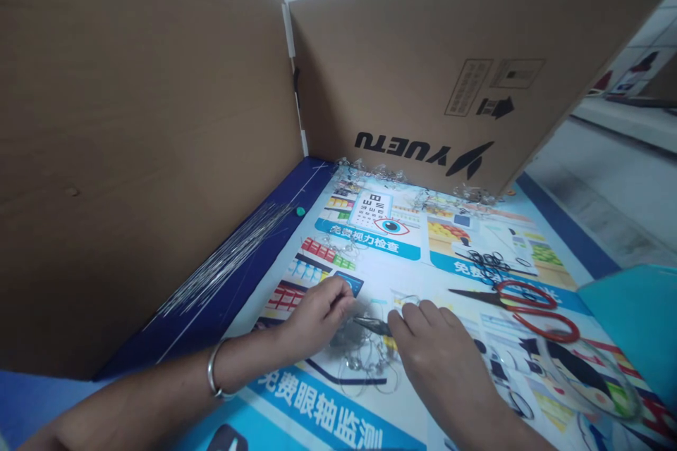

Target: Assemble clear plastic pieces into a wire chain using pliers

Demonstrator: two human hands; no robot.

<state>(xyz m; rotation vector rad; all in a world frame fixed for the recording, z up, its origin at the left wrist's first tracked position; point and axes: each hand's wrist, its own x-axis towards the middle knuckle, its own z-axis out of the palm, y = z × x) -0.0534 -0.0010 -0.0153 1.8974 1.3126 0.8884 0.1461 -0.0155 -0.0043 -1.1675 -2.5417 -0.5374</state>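
Note:
In the lower middle of the head view, my right hand is wrapped round a pair of pliers. The metal jaws point left, towards my left hand. That hand is closed in a pinch just beside the jaw tips, and whatever it grips is too small to make out. A silver bangle circles the left wrist. Beneath the pliers lies a loose tangle of thin wire loops with clear bits. The handles of the pliers are hidden inside my right hand.
Red-handled scissors lie at the right beside black rings. Straight wires run along the left edge near a green bit. More wire pieces line the back. Cardboard walls enclose the left and far sides.

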